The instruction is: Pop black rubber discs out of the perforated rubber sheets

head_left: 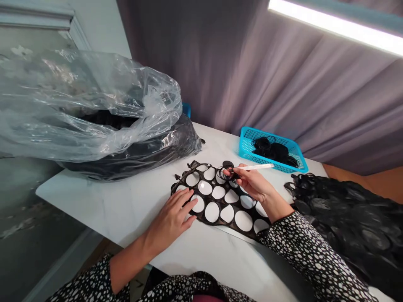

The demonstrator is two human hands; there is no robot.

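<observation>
A thin black sheet with rows of large round holes lies on the white table, and white shows through the holes. My left hand rests on its left end, palm down with the fingers stretched out and apart. Over the sheet's far edge, my right hand is closed on a slim white stick, which points off to the right. At its fingertips are thin black loops and a small round black piece. I cannot tell whether the loops are joined to the sheet.
A blue perforated basket with black pieces stands at the back of the table. On the left sits a large clear plastic bag full of black material. Black rubbery-looking pieces are heaped on the right. A curtain hangs behind.
</observation>
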